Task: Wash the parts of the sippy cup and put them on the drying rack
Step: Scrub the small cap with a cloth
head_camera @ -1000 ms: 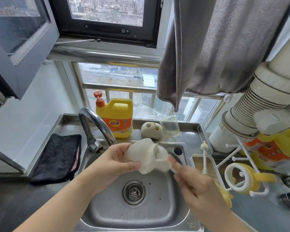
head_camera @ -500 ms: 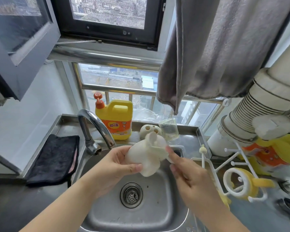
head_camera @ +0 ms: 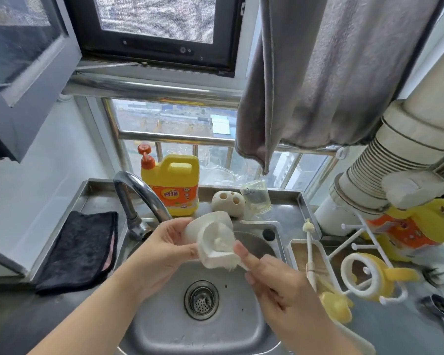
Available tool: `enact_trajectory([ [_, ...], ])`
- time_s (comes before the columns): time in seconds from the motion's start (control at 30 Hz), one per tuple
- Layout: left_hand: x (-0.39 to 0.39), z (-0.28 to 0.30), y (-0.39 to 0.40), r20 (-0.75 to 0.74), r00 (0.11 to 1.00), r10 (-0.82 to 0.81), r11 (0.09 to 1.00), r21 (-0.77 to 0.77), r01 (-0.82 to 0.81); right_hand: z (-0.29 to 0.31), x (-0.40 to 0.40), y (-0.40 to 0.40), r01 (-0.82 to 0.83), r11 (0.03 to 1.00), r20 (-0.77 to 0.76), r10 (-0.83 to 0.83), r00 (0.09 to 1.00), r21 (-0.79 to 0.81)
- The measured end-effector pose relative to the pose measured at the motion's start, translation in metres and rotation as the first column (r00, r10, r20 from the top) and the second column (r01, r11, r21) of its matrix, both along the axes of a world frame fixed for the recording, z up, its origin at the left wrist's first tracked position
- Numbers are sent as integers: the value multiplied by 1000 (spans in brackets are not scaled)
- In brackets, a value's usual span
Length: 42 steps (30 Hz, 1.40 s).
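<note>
My left hand [head_camera: 164, 248] grips a white sippy cup part [head_camera: 205, 225] over the sink [head_camera: 164, 329], its open side turned toward my right hand. A white brush head [head_camera: 215, 254] with short bristles lies against that opening. My right hand [head_camera: 280, 285] pinches the brush by its handle, which is mostly hidden under the fingers. On the white drying rack [head_camera: 354, 239] at the right hangs a yellow handled ring [head_camera: 367, 276]. A clear cup [head_camera: 255, 198] stands on the ledge behind the sink.
The faucet [head_camera: 139, 196] arches over the sink's left side, with a yellow detergent bottle [head_camera: 172, 185] and a white holder with holes [head_camera: 228, 203] behind. A black cloth [head_camera: 80, 249] lies left. A thin brush [head_camera: 309, 242] stands by the rack. A grey towel [head_camera: 318, 73] hangs overhead.
My left hand has turned the white part so its opening faces more to the right. The brush head has shifted lower against it. Both hands stay over the sink.
</note>
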<state>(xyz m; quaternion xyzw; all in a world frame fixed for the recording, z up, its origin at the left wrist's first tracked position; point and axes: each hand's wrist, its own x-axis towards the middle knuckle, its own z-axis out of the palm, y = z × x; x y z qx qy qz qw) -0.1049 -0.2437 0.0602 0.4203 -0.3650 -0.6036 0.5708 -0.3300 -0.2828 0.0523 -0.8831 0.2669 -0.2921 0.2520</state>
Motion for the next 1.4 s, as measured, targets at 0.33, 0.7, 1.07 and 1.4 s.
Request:
enact_trajectory([
  [0.33, -11, -6, -5, -78, 992, 97, 995, 45, -94, -13, -2, -9, 123, 985, 130, -139, 982, 124],
  [0.7, -9, 1, -4, 241, 962, -128, 985, 146, 95, -15, -8, -2, 80, 997, -100, -80, 992, 0],
  [1.07, -17, 4, -2, 187, 982, -40, 997, 72, 27, 3, -7, -9, 82, 996, -75, -85, 994, -44],
  [1.4, -20, 8, 7, 29, 996, -79, 997, 14, 78, 4, -12, -16, 129, 991, 14, -129, 992, -19],
])
